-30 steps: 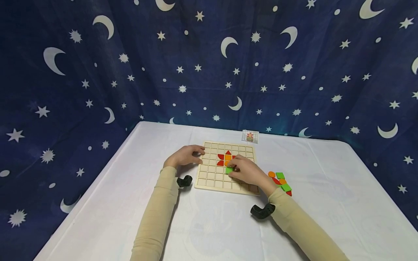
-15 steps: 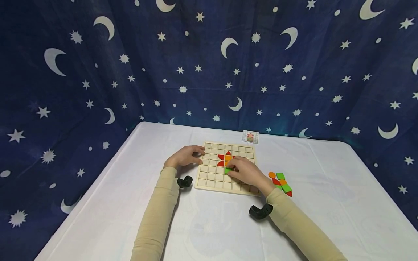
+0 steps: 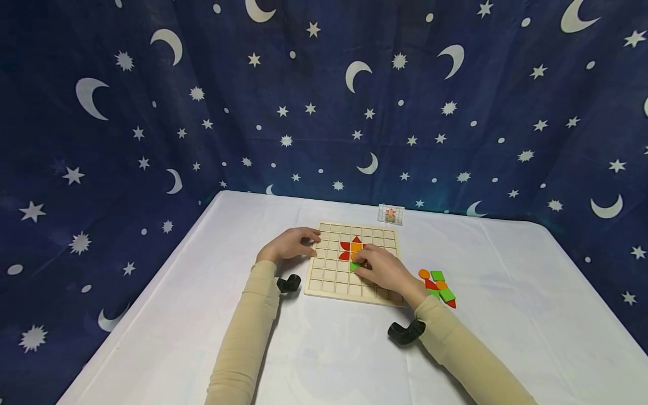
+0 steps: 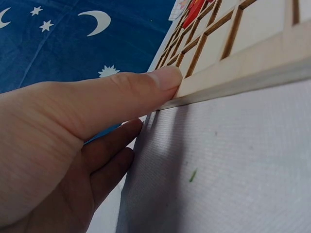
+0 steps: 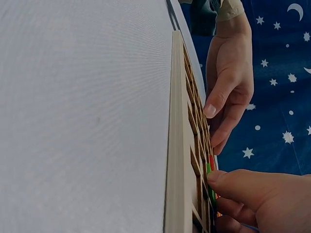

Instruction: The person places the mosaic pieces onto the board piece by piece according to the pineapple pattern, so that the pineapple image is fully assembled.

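Note:
A wooden grid board (image 3: 329, 286) lies on the white-covered table. My left hand (image 3: 288, 243) is at its left edge, the thumb (image 4: 165, 78) resting on the rim and the other fingers loosely bent beside it. On the board, my right hand (image 3: 386, 269) pinches a green square tile (image 3: 354, 267) between thumb and fingers, right at a grid cell below the orange pieces. A red triangle (image 3: 356, 239), red petal tiles (image 3: 345, 246) and an orange square (image 3: 356, 247) sit in cells above it. My right fingers cover part of this pattern.
Right of the board lies a loose group of tiles: green squares (image 3: 437, 275), orange discs (image 3: 423, 274) and red pieces (image 3: 451, 304). A small pattern card (image 3: 391, 214) is behind the board. A starry blue curtain (image 3: 324, 84) hangs beyond the table.
The green square has shifted slightly up-left and now sits more within its cell under my right fingers. My left hand has stayed at the board's edge.

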Motion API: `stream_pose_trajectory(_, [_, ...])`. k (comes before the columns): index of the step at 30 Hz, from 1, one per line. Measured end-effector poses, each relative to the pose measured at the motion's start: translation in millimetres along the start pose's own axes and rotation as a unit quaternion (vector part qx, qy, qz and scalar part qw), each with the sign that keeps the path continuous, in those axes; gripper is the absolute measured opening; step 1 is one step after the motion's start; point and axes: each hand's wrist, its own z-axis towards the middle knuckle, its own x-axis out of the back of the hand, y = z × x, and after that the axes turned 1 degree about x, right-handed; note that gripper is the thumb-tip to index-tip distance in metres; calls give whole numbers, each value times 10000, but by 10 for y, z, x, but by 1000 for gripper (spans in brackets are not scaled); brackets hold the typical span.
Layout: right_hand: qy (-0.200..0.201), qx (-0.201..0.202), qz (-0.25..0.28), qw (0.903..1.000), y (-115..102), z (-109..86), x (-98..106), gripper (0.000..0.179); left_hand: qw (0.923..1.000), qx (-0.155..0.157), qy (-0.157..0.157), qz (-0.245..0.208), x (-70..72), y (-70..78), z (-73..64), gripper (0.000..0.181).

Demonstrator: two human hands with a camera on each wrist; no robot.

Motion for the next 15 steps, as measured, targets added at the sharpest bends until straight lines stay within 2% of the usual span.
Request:
stream_pose_trajectory(5, [-53,5,67,10000,13,-13,15,23,10000,49,-6,-4,-4,-4,2,42])
stream_pose_trajectory(9, [-13,61,185,9998,76,-64,123,22,10000,24,-1,4,-3,-5,2,42])
stream_pose_trajectory(12, [-182,-204,268,9993,172,-130,281,22,10000,4,12,-16,-2,-4,3,42])
stream_pose_trajectory(15, [-648,-638,308,9954,305,-225,479,23,10000,-7,9,-5,-2,-4,3,42])
